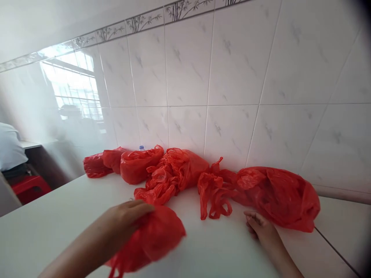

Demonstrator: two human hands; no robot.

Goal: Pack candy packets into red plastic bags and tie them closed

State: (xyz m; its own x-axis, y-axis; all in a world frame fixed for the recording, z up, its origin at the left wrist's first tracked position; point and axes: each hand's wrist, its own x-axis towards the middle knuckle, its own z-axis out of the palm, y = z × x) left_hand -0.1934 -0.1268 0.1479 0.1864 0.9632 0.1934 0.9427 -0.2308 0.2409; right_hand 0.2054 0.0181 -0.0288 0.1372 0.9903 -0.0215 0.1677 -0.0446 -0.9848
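Note:
My left hand (127,218) lies on a crumpled red plastic bag (156,237) near the front of the white table (58,220), fingers curled over its top edge and gripping it. My right hand (259,226) rests on the table with its fingers curled in, touching the lower edge of a large puffed red bag (284,197) at the right. Between the hands lie the twisted handles of another red bag (214,191).
Several more red plastic bags (139,164) are heaped along the white tiled wall (232,77), with a bottle cap (141,147) showing behind them. At far left a person in a light shirt (10,148) sits by a red stool (27,187).

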